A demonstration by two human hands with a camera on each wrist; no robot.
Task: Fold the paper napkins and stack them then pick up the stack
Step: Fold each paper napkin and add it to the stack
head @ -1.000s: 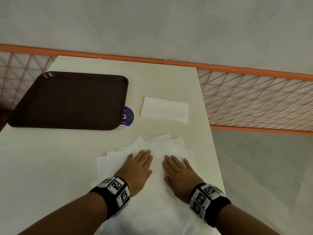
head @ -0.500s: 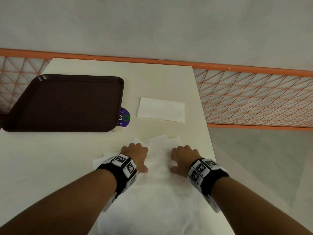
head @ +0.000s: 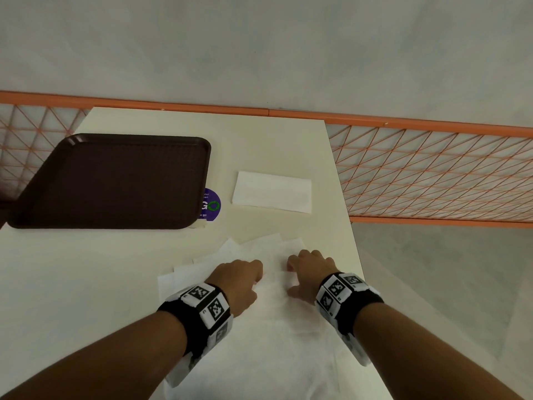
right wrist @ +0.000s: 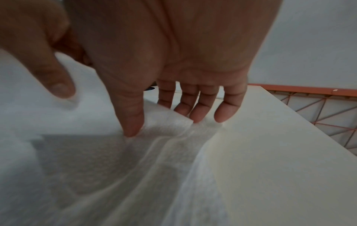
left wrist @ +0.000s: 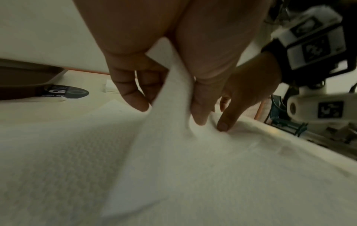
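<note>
Napkins [head: 253, 327] are spread in a loose pile at the near edge of the table [head: 86, 284]. Farther left, a brown tray [head: 115, 180] is seen. The top napkin's far edge is pinched up by the left hand [head: 239, 280] between thumb and curled fingers. It is pinched by the right hand [head: 310, 271] too. One folded napkin [head: 272, 191] is laid farther back.

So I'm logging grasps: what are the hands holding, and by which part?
Both the left hand and right hand pinch the top white paper napkin by its far edge.
</note>
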